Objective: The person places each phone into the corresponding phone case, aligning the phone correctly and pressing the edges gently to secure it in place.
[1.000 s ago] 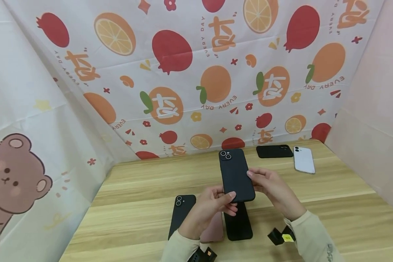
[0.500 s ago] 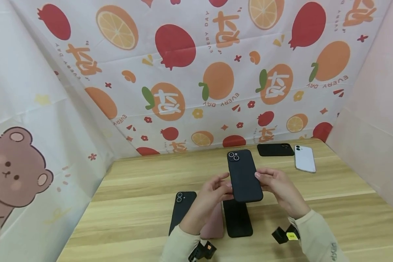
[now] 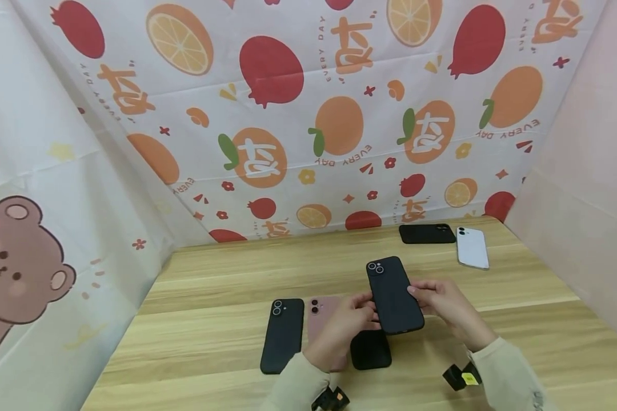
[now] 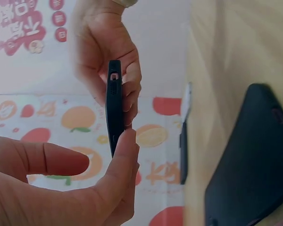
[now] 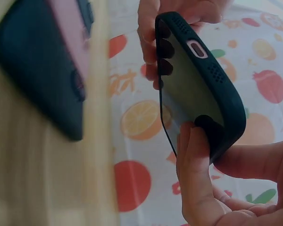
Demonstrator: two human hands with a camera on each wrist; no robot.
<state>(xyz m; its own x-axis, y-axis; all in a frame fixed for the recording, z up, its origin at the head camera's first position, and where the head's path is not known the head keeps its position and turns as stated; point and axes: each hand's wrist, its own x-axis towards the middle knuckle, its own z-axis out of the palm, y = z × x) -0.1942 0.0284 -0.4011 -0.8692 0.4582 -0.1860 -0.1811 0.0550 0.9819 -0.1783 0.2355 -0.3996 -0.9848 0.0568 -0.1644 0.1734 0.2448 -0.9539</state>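
Note:
A smartphone in a black case (image 3: 395, 298) is held up over the table, its two-lens back towards the head camera. My right hand (image 3: 444, 308) pinches its right edge, thumb on the back and fingers on the glossy screen side (image 5: 186, 94). At the opposite edge is my left hand (image 3: 347, 325), its extended fingers (image 4: 125, 150) touching the phone and its thumb (image 4: 66, 159) apart from it. Below lies a black phone (image 3: 371, 351), partly covered by the held one. A pink phone (image 3: 321, 308) is partly hidden behind my left hand, and another black phone (image 3: 283, 337) lies left of it.
At the back right of the wooden table (image 3: 211, 285), a black phone (image 3: 425, 234) lies sideways beside a white phone (image 3: 473, 248). A fruit-print cloth (image 3: 298, 125) hangs along the back edge, with plain pale cloth (image 3: 586, 188) on the right.
The held phone has moved right, then lower, and is tilted more. My left thumb has come off its back. The pink phone's camera end now shows.

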